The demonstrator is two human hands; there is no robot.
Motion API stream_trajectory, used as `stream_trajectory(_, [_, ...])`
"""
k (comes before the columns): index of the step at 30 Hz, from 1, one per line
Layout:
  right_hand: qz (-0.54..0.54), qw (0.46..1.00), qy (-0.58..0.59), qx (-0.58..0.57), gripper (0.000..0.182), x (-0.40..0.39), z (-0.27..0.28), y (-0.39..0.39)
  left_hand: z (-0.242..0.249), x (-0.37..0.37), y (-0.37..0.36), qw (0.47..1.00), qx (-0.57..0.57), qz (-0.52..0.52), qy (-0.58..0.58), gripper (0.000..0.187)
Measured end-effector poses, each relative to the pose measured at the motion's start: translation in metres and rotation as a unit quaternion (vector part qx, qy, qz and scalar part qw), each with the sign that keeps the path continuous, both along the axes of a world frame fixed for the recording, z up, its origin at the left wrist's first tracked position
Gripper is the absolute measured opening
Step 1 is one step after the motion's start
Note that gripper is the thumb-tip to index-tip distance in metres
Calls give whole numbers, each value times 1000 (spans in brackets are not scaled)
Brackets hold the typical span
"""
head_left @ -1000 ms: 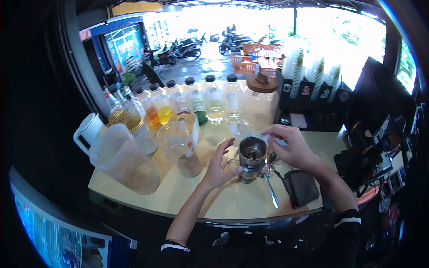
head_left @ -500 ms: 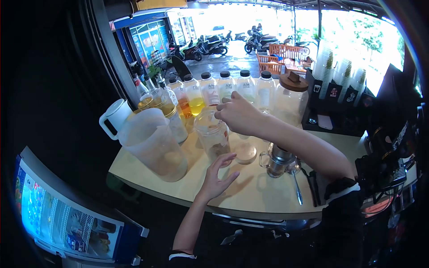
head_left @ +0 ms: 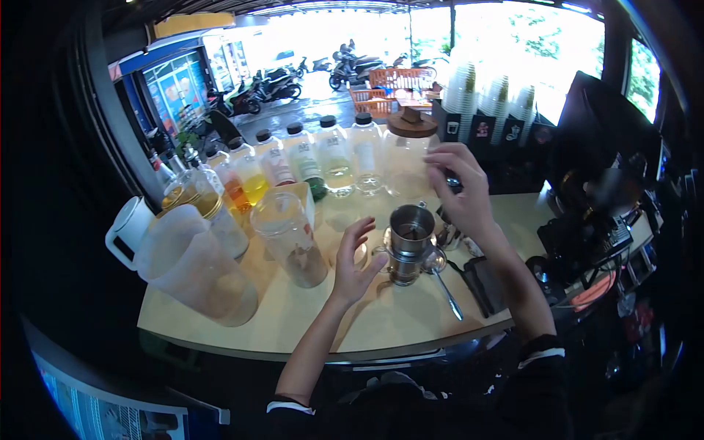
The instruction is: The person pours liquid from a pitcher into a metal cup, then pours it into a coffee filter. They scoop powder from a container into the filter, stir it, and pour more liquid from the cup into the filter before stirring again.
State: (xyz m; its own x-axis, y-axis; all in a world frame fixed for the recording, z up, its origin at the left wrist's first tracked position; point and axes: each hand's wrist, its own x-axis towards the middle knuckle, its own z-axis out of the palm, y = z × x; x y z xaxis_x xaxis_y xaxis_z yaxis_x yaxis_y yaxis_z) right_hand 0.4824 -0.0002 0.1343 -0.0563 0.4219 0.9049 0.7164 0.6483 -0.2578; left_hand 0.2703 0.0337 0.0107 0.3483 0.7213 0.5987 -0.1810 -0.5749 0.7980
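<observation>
Metal drip filter (head_left: 411, 233) sits upright on a clear glass mug (head_left: 404, 273) on the pale desk (head_left: 400, 330), its open mouth showing something dark inside. It lies at two o'clock from the left hand (head_left: 356, 268) and at eight o'clock from the right hand (head_left: 463, 196). Fingers and thumb of the left hand are spread in a loose curve with nothing between them; the thumb reaches to the mug's handle, though contact cannot be told. The right hand, raised higher, has bent fingers with the thumb apart and seems to grip nothing; its fingertips overlap a large glass jar (head_left: 402, 165) with a wooden lid (head_left: 411, 126), at twelve o'clock from the filter.

A metal spoon (head_left: 449, 296) lies at four o'clock from the mug, its bowl just beside the base. Farther right, between three and four, is a dark cloth (head_left: 490, 284). At ten o'clock from the left hand stands a clear jar with brown powder (head_left: 304, 265); at nine, a frosted plastic pitcher (head_left: 194, 265).
</observation>
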Motion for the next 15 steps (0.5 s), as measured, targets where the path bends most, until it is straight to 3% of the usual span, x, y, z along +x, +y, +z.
stream_trajectory(4, [-132,977,127,-112,22,68,-79,-8,-8,31,25,999,37,-34,11,89])
stream_trajectory(7, [-205,938,190,-204,25,102,-164,4,-18,37,24,997,67,-23,-25,88])
stream_trajectory(10, [-126,926,257,-248,23,105,-183,-1,-27,36,16,995,92,34,-4,87])
stream_trajectory(15, [-137,915,285,-250,18,105,-201,3,-37,41,11,997,51,59,-22,85])
